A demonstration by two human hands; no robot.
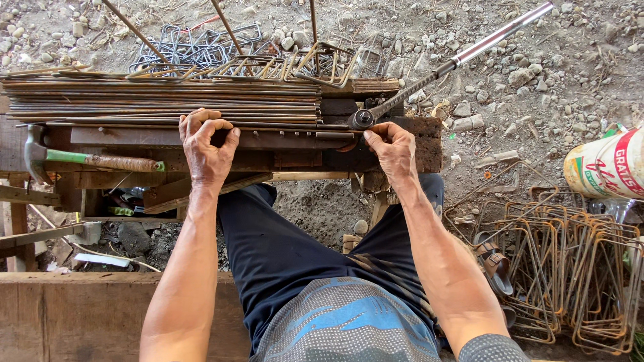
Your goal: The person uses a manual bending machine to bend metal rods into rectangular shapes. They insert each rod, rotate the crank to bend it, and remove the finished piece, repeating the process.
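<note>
Rebar rod [282,127] lies along the bench [416,144] at frame centre. My left hand [206,144] clamps it down against shifting; my right hand [391,149] pinches its end beside the bending lever [456,60], evidently to seat it.

A thin, rusty steel rod [282,128] lies horizontally along the front edge of the tabletop. Its right end sits at the round head of a long bending lever [429,74], which angles up to the right.
</note>
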